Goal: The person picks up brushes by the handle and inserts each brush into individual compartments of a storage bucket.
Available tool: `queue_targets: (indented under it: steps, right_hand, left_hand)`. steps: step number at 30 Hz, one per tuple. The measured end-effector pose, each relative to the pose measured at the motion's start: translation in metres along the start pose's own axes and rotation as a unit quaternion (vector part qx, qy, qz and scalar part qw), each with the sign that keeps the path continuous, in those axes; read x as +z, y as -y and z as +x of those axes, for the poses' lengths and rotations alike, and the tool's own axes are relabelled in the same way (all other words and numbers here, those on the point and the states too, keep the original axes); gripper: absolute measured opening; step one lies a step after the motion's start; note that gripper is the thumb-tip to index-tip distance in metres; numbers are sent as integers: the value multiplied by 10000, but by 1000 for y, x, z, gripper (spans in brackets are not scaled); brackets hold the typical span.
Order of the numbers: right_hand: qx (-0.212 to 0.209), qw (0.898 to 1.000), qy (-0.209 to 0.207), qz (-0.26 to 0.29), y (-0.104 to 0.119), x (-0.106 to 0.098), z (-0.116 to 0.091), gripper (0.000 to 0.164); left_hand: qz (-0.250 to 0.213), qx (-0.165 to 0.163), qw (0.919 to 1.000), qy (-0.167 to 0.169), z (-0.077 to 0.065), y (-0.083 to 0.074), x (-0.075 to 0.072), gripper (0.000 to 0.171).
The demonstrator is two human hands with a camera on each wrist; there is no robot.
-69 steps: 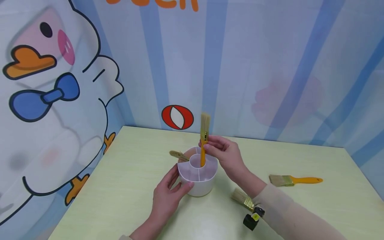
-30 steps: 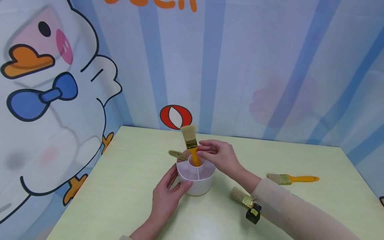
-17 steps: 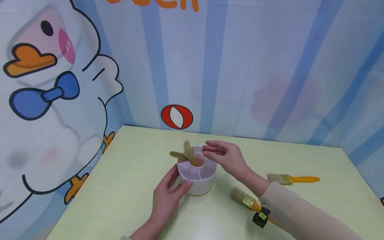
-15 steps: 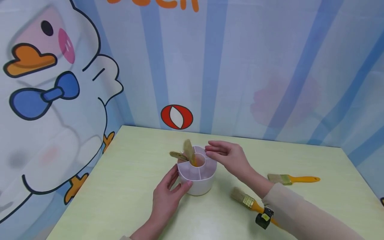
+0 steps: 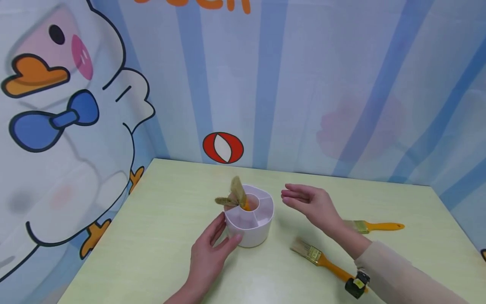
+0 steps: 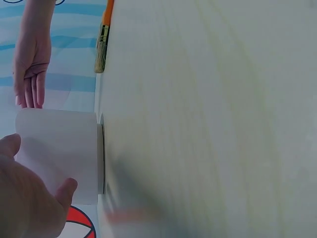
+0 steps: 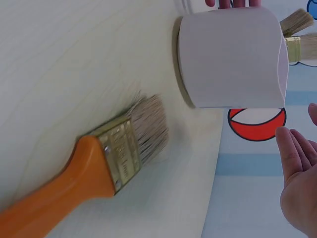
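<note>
A white round holder [image 5: 250, 237] with divided compartments stands on the table. My left hand [image 5: 208, 255] grips its left side, fingers behind and thumb in front; in the left wrist view that hand [image 6: 29, 198] lies against the holder's wall [image 6: 57, 153]. One paintbrush [image 5: 237, 190] leans bristles-up in the centre compartment. Another paintbrush [image 5: 225, 201] tilts out over the left rim, its handle hidden inside. To the right of the holder my right hand [image 5: 315, 207] hovers apart from it, fingers extended, holding nothing; the right wrist view shows this hand [image 7: 297, 173] too.
A flat paintbrush with an orange handle [image 5: 332, 266] lies in front of my right hand, partly under the black wrist camera [image 5: 357, 285]. Farther right lies another paintbrush [image 5: 383, 226], its bristle end partly behind my forearm. A printed cloth [image 5: 296, 84] hangs along the table's back edge.
The right hand let go of a paintbrush, which dropped into the centre compartment and tipped left. That hand then drew back to the right. The left hand stays at the holder, which has turned slightly.
</note>
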State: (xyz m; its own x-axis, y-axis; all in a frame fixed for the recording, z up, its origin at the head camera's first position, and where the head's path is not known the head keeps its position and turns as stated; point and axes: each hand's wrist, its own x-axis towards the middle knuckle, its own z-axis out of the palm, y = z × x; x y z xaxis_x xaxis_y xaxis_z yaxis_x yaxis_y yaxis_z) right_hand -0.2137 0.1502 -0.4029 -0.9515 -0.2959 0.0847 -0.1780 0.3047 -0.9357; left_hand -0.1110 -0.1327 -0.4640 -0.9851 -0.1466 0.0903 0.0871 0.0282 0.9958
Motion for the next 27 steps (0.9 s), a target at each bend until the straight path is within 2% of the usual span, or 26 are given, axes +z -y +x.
queue_targets:
  steps: [6, 11, 16, 19, 22, 27]
  right_hand:
    - [78, 9997, 19, -215, -6, -9, -6, 56]
    - [82, 9993, 70, -368, -13, -15, -11, 56]
    - [107, 9987, 168, -476, -19, -21, -20, 57]
    - [181, 9981, 240, -539, -21, -25, -25, 60]
    - [265, 9975, 305, -578, -25, -28, -29, 62]
    - [302, 9968, 433, -602, -32, -29, -34, 64]
  left_hand:
    - [-29, -104, 9999, 70, -2, 0, -2, 71]
    - [233, -92, 9997, 52, -2, 0, -8, 68]
    - [539, -53, 9985, 49, 11, -4, -21, 67]
    - [721, -184, 9967, 327, 28, -8, -30, 68]
    - [880, -274, 9927, 779, 47, -10, -39, 68]
    - [1081, -365, 9810, 1569, 76, -6, -51, 70]
